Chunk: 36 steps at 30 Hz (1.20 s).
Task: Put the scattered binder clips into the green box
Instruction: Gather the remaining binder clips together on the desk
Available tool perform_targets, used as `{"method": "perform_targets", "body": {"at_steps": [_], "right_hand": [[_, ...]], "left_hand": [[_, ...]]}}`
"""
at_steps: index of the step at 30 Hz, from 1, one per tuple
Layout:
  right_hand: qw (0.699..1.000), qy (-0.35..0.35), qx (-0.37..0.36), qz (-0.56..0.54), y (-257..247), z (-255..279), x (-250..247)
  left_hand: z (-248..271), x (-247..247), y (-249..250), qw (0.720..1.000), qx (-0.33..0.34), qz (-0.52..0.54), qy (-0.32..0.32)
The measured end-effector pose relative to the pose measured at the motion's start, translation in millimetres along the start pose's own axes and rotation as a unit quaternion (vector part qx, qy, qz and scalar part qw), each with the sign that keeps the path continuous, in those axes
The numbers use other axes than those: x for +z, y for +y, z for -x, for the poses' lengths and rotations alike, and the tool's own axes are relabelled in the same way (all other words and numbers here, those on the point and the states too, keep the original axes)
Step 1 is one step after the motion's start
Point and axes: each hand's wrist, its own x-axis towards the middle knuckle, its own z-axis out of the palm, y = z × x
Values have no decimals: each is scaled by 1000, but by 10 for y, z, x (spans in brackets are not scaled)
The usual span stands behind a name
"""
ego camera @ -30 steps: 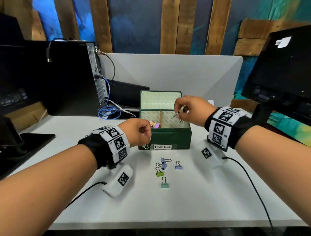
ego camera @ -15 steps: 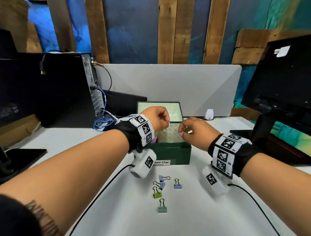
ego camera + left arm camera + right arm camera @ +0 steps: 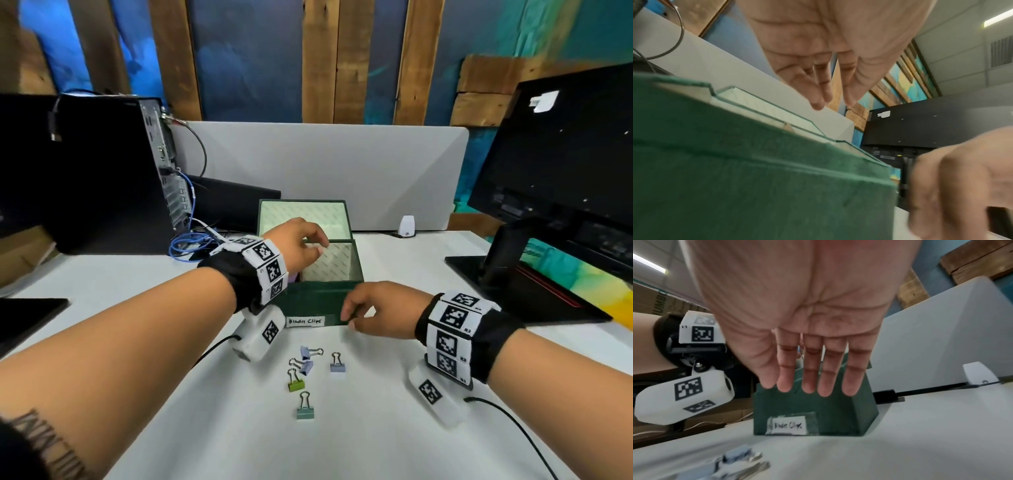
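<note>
White bench (image 3: 376, 428) carries the green box (image 3: 318, 301) at 12 o'clock, with five clips (image 3: 310, 377) lying loose just before it at 6. Left hand (image 3: 294, 246) hovers over the box, fingers relaxed and empty; right hand (image 3: 376, 311), fingers spread, is near the box's front. A hasty reach for the clustered clips may knock them apart, or the wrist may bump the box.

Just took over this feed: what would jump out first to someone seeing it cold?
The open green box mid-desk, labelled "Binder Clips", with the left hand open above it and the right hand empty by its front right corner. Then five clips loose on the white desk just in front of the box.
</note>
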Motion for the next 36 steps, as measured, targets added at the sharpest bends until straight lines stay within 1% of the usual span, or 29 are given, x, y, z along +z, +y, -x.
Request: {"method": "perform_targets", "body": {"at_steps": [1, 2, 3, 4, 6, 7, 8, 9, 14, 19, 25, 30, 36], "right_hand": [[999, -34, -10, 15, -36, -5, 34], [997, -67, -22, 36, -80, -7, 66], [993, -97, -32, 58, -131, -10, 103], [989, -122, -40, 77, -180, -23, 131], [980, -163, -48, 105, -264, -69, 169], [976, -179, -50, 114, -304, -100, 179], [973, -192, -51, 120, -339, -123, 199], [970, -201, -56, 126, -367, -151, 209], [959, -214, -57, 177, -441, -211, 268], [960, -189, -29, 205, -411, -104, 255], [976, -160, -8, 146, -290, 42, 224], [981, -141, -2, 130, -304, 64, 263], [985, -122, -11, 121, -283, 39, 299]], "left_hand": [[104, -20, 14, 1000, 7, 1, -17], [217, -25, 20, 999, 14, -7, -50], [333, -22, 31, 994, 23, -31, -99], [445, -10, 32, 985, 27, -66, -159], [654, 18, 39, 950, 26, -147, -276], [738, 33, 32, 932, 17, -170, -319], [818, 43, 24, 922, 5, -176, -346], [878, 46, 20, 917, -4, -176, -358], [1039, 45, 19, 908, -6, -203, -365], [1067, 108, 90, 908, 19, -220, -357], [1071, 243, 81, 907, 16, -225, -357], [1072, 285, 54, 924, 21, -211, -318], [1063, 300, 41, 933, 19, -185, -307]]}}
